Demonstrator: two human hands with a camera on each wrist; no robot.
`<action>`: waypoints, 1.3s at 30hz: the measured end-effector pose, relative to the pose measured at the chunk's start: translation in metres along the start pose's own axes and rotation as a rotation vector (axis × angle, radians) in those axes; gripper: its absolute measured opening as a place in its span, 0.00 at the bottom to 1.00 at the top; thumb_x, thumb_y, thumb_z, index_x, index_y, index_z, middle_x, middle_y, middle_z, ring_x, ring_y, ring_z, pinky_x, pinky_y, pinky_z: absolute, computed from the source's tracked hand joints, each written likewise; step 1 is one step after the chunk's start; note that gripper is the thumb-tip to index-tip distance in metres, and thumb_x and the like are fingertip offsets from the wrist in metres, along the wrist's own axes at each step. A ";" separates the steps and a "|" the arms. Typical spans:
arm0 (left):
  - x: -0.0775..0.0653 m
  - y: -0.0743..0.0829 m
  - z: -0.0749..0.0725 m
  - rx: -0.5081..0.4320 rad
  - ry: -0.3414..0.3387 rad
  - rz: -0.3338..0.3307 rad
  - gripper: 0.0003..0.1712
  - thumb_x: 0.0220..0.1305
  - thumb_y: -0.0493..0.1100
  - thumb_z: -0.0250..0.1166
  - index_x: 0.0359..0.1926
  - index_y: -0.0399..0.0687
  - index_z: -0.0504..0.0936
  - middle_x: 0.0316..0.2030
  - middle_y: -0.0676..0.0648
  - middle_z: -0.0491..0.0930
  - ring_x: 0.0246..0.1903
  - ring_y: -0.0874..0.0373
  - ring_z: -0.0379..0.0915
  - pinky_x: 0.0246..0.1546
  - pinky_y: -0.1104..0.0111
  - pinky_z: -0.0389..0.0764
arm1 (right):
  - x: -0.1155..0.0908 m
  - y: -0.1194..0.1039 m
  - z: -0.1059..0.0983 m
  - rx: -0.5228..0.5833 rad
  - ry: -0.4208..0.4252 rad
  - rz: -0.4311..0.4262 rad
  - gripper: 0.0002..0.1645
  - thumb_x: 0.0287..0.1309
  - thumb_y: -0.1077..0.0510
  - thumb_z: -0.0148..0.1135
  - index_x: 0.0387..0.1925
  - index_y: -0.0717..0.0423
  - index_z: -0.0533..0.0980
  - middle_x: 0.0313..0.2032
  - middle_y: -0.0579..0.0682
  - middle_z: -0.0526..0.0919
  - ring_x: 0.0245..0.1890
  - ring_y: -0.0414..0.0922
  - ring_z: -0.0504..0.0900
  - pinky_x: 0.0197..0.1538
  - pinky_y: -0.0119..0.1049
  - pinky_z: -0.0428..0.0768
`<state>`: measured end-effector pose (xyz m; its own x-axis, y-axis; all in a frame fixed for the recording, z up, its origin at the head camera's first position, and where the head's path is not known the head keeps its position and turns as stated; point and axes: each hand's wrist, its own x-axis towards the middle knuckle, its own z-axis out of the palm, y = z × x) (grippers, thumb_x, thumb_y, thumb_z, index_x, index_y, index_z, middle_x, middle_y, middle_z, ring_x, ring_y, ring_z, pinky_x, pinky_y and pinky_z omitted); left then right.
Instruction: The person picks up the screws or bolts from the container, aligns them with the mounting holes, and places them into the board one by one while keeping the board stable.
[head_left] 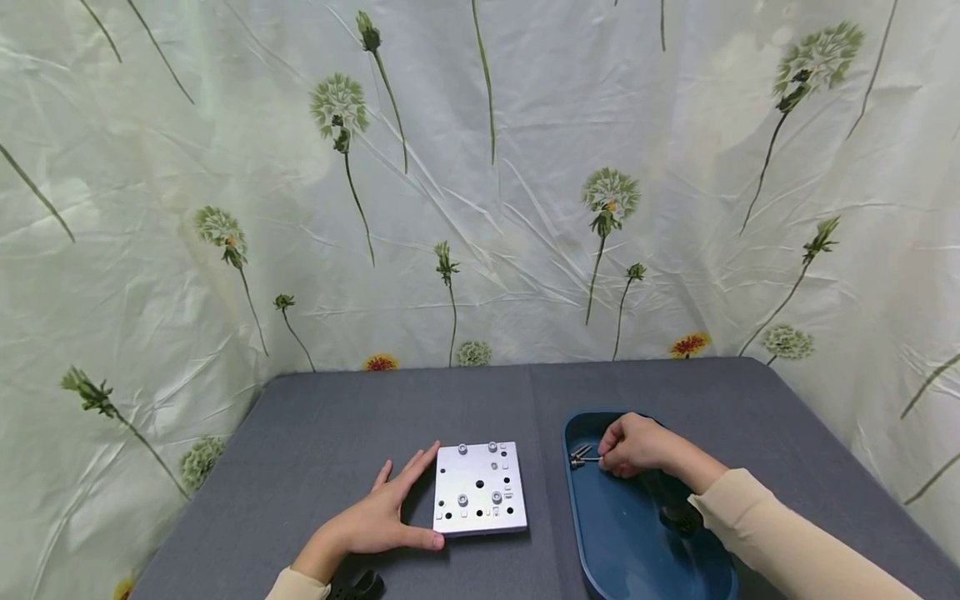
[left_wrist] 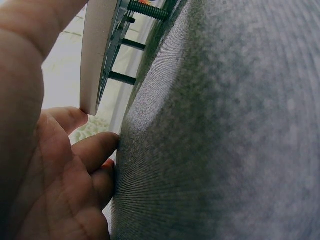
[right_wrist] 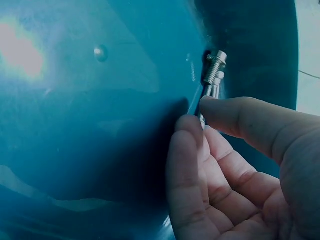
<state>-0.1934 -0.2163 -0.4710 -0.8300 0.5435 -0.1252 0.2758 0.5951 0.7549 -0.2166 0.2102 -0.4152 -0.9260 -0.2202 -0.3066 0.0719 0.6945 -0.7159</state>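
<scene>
A square silver metal plate [head_left: 480, 488] with holes and several socket-head screws lies at the centre. Below it, threaded shanks [left_wrist: 145, 10] stick out in the left wrist view. My left hand [head_left: 382, 512] spans the plate's left side, fingers extended, with thumb and index finger touching its near and far corners. Inside a blue tray [head_left: 573, 525], my right hand [head_left: 633, 446] pinches a thin metal screw [head_left: 592, 459] between thumb and fingertips. A few more screws [right_wrist: 215, 67] lie just beyond the fingertips, by the tray's wall.
Dark grey cloth [head_left: 390, 408] covers the table, with a crease running between plate and tray. Behind hangs a pale curtain [head_left: 495, 208] with dandelion prints. The tray's raised rim surrounds the right hand.
</scene>
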 end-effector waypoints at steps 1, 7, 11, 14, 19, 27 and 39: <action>0.000 0.000 0.000 -0.001 0.001 0.001 0.73 0.55 0.58 0.84 0.89 0.56 0.44 0.87 0.41 0.47 0.86 0.33 0.36 0.78 0.28 0.20 | 0.000 0.000 0.001 -0.007 0.002 -0.009 0.04 0.60 0.67 0.74 0.33 0.62 0.83 0.26 0.50 0.86 0.24 0.39 0.82 0.33 0.35 0.89; -0.001 0.001 0.000 -0.001 0.004 0.004 0.73 0.55 0.58 0.84 0.89 0.56 0.45 0.87 0.41 0.47 0.86 0.33 0.36 0.77 0.28 0.20 | 0.002 0.000 0.007 -0.043 0.017 -0.040 0.06 0.57 0.68 0.73 0.28 0.60 0.82 0.24 0.49 0.84 0.24 0.40 0.82 0.32 0.36 0.88; -0.002 -0.001 0.000 0.003 0.004 0.015 0.73 0.55 0.59 0.84 0.89 0.56 0.45 0.87 0.41 0.47 0.86 0.33 0.36 0.78 0.28 0.21 | 0.002 -0.001 0.009 -0.069 0.029 -0.028 0.07 0.57 0.67 0.72 0.27 0.58 0.82 0.24 0.49 0.83 0.25 0.41 0.82 0.32 0.36 0.88; -0.002 -0.002 0.000 0.001 0.006 0.016 0.73 0.55 0.59 0.84 0.89 0.57 0.45 0.87 0.42 0.47 0.86 0.32 0.36 0.78 0.28 0.21 | 0.002 -0.002 0.009 -0.082 0.030 -0.032 0.07 0.58 0.67 0.71 0.26 0.58 0.82 0.24 0.48 0.83 0.25 0.41 0.82 0.33 0.37 0.88; -0.002 -0.002 0.001 -0.002 -0.005 0.007 0.73 0.55 0.60 0.83 0.89 0.58 0.45 0.87 0.43 0.47 0.86 0.33 0.36 0.77 0.27 0.21 | 0.000 -0.003 0.010 -0.092 0.031 -0.031 0.08 0.57 0.67 0.72 0.24 0.58 0.82 0.23 0.48 0.84 0.25 0.41 0.82 0.33 0.37 0.89; 0.000 0.000 0.001 -0.003 -0.005 -0.007 0.73 0.55 0.59 0.84 0.89 0.56 0.45 0.87 0.41 0.47 0.86 0.33 0.36 0.77 0.27 0.20 | 0.002 -0.004 0.011 -0.123 0.050 0.018 0.07 0.55 0.67 0.74 0.24 0.58 0.84 0.23 0.48 0.85 0.25 0.41 0.83 0.33 0.37 0.89; 0.000 0.001 0.001 -0.001 0.006 -0.008 0.73 0.54 0.58 0.84 0.89 0.55 0.46 0.87 0.41 0.47 0.86 0.33 0.36 0.78 0.27 0.20 | 0.002 -0.008 0.011 -0.136 0.047 0.047 0.17 0.60 0.62 0.73 0.17 0.56 0.79 0.20 0.48 0.83 0.20 0.39 0.83 0.31 0.36 0.90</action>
<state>-0.1928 -0.2152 -0.4706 -0.8352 0.5350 -0.1273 0.2688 0.5990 0.7543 -0.2153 0.1962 -0.4174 -0.9394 -0.1553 -0.3057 0.0674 0.7906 -0.6086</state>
